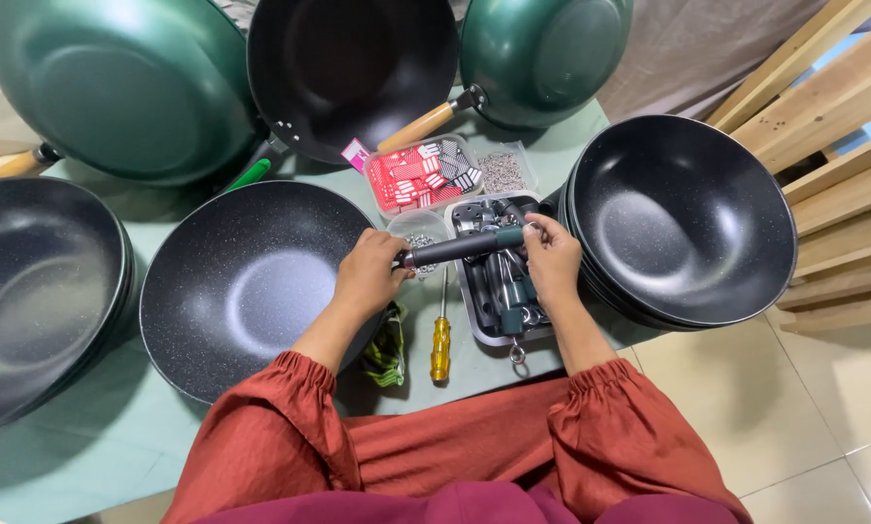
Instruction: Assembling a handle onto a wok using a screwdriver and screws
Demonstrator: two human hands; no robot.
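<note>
Dark pan handle (pixel 464 245) held level above the grey parts tray (pixel 476 309) — left hand (pixel 367 275) wrapped around the metal end, right hand (pixel 552 257) pinching the green end with fingertips. Probably light, rigid, smooth; best gripped mid-shaft. Behind — clear box of red-and-white labels (pixel 418 175), small bag of screws (pixel 501 172).
</note>
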